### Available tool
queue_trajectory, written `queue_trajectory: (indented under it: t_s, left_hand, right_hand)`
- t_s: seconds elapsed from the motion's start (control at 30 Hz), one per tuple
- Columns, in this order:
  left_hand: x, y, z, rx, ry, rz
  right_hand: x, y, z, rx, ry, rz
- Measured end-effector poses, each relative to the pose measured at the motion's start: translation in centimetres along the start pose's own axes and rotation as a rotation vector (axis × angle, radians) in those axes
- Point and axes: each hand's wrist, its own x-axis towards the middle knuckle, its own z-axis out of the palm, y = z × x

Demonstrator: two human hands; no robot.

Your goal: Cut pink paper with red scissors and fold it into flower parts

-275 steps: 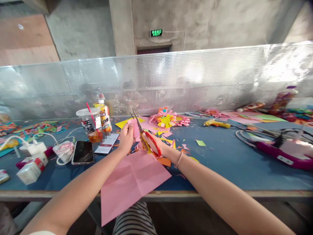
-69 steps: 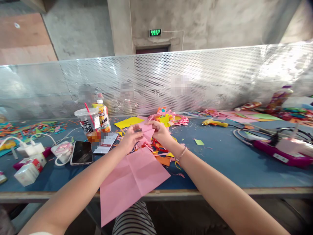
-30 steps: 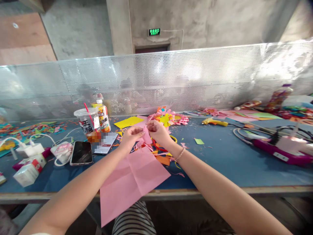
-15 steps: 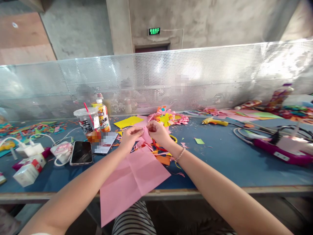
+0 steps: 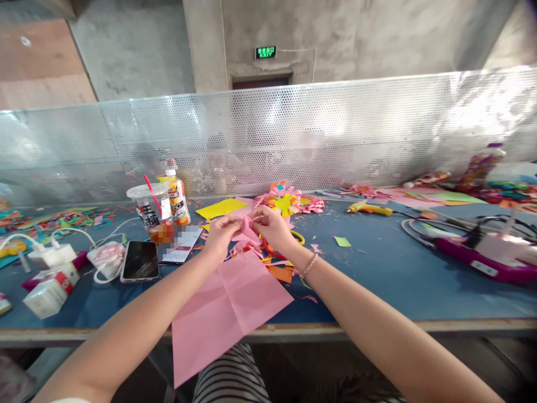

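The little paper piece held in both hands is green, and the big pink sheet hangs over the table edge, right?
Not quite: the little paper piece pinched between the left hand and right hand is pink, as the head view shows. The big pink sheet does hang over the table edge.

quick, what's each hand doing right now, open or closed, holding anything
Left hand: closed, fingertips pinching the small pink paper piece.
Right hand: closed, pinching the same pink paper piece from the other side.
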Motion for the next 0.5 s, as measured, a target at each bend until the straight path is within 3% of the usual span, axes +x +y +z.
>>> queue_trajectory:
  t_s: [0.2,0.37,0.5]
  left_hand:
    - [0.0,-0.1,-0.2,0.176,0.017,0.133]
    - [0.1,-0.2,-0.6,0.354,0.038,0.256]
    - [0.2,-0.4,-0.6,0.372,0.047,0.250]
  right_hand:
    - [0.0,-0.9,-0.1,-0.173,0.014,-0.106]
    - [-0.2,-1.3,0.2,-0.259,0.035,-0.066]
    - [-0.2,-0.9,0.3,-0.300,0.060,-0.085]
